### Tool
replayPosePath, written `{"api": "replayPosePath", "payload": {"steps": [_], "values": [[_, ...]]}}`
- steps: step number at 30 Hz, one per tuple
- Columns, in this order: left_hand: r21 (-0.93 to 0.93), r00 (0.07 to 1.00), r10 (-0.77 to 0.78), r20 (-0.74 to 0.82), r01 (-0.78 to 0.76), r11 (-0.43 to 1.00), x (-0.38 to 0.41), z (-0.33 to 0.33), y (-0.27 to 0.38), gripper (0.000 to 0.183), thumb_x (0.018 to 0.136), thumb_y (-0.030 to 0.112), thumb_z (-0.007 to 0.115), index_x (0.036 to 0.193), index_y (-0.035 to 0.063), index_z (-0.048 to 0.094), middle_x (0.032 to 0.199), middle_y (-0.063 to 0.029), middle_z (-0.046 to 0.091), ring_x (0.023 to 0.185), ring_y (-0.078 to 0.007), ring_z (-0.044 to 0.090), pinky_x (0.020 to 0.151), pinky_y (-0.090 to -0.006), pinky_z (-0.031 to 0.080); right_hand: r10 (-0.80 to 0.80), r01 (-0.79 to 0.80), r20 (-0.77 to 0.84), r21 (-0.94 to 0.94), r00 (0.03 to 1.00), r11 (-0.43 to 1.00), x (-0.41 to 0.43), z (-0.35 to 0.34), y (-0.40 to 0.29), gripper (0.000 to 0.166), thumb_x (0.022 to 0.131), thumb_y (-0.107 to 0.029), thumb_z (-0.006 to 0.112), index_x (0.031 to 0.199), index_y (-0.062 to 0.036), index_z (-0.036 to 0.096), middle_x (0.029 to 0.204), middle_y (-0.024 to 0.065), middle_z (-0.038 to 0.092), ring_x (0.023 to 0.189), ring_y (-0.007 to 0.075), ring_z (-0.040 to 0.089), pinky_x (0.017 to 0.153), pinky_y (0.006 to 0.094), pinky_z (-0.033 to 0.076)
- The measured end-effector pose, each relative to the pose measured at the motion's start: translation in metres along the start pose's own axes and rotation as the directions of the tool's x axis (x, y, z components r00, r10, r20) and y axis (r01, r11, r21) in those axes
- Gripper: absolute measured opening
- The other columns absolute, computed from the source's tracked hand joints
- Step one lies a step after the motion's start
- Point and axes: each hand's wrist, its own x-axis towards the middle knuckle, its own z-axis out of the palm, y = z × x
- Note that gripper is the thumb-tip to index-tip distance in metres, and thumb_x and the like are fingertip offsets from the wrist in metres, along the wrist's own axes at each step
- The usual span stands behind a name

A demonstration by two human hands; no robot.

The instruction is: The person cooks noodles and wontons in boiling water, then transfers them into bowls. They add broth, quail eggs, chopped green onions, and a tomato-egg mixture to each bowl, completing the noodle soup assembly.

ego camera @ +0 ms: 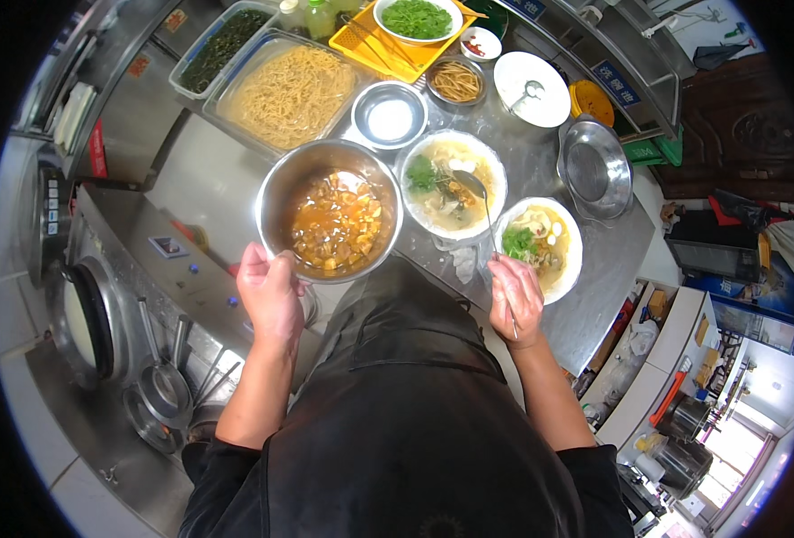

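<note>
My left hand [272, 286] grips the near rim of a steel pot [272, 168], which holds chunks of food in reddish-brown sauce [340, 225]. Between the fingers of my right hand [517, 296] is the thin handle of a metal spoon [470, 180]. The spoon's head is over a lined white bowl of soup [430, 208] with green herbs, small white eggs and some brown topping. Just beyond my right hand stands a second lined bowl of soup [553, 269], also with herbs and eggs. Whether the spoon touches the soup I cannot tell.
On the steel table [612, 269] are a tub of noodles [289, 94], a tub of dark shredded greens [225, 50], a metal bowl [390, 114], a white bowl with a ladle [542, 74] and a steel basin [595, 168]. Left of me, strainers [165, 390] lie near a round cooker [84, 323].
</note>
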Motion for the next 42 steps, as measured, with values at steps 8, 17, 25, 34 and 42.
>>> {"api": "replayPosePath", "payload": {"steps": [8,17,25,34,42], "values": [[0.018,1.0,0.011,-0.002,-0.011,1.0,0.0,0.001,0.002,0.014,0.088,0.0,0.056,0.079,0.0089,0.05,0.071,-0.0021,0.059,0.048,-0.0066,0.048,0.045,-0.0213,0.041,0.025,-0.025,-0.004,-0.01,1.0,1.0,0.001,-0.005,-0.002,0.024,0.084,0.006,0.059,0.107,0.004,0.067,0.102,0.0219,0.066,0.09,0.0363,0.065,0.082,0.0421,0.053],[0.11,0.999,0.041,0.027,-0.044,0.993,0.0,0.013,0.004,0.012,0.091,0.003,0.054,0.081,0.0097,0.05,0.068,0.0006,0.055,0.05,-0.0052,0.046,0.045,-0.0202,0.038,0.021,-0.02,-0.045,0.021,0.999,1.0,0.005,-0.007,-0.004,0.026,0.081,0.008,0.062,0.106,0.0057,0.067,0.101,0.0217,0.066,0.088,0.0358,0.065,0.079,0.0407,0.053],[0.172,0.997,0.045,0.059,-0.055,0.983,0.001,0.017,0.005,0.018,0.09,0.007,0.059,0.078,0.0125,0.047,0.068,0.0017,0.055,0.049,-0.0046,0.046,0.044,-0.0207,0.04,0.405,-0.345,-0.181,0.288,0.896,0.893,-0.004,-0.007,-0.01,0.022,0.098,-0.006,0.051,0.109,0.0066,0.065,0.102,0.021,0.069,0.088,0.0287,0.068,0.081,0.0376,0.056],[0.219,0.904,0.157,0.397,-0.26,0.94,-0.002,0.027,0.018,0.023,0.091,0.001,0.061,0.078,0.0091,0.043,0.068,0.0053,0.049,0.056,-0.0017,0.044,0.049,-0.0195,0.036,0.336,-0.296,0.041,0.582,0.941,0.757,0.051,-0.049,-0.074,0.019,0.098,-0.005,0.051,0.103,0.0065,0.065,0.094,0.0185,0.071,0.079,0.0223,0.068,0.073,0.0327,0.056],[0.231,0.879,0.15,0.453,-0.279,0.932,-0.014,0.04,0.015,0.023,0.091,-0.001,0.062,0.079,0.0077,0.045,0.071,0.0048,0.05,0.059,-0.0016,0.045,0.051,-0.02,0.038,0.093,-0.114,0.079,0.334,0.993,0.936,0.062,-0.029,-0.077,0.016,0.087,0.006,0.059,0.101,0.0045,0.066,0.087,0.0175,0.07,0.074,0.0284,0.067,0.068,0.0346,0.054]]}}
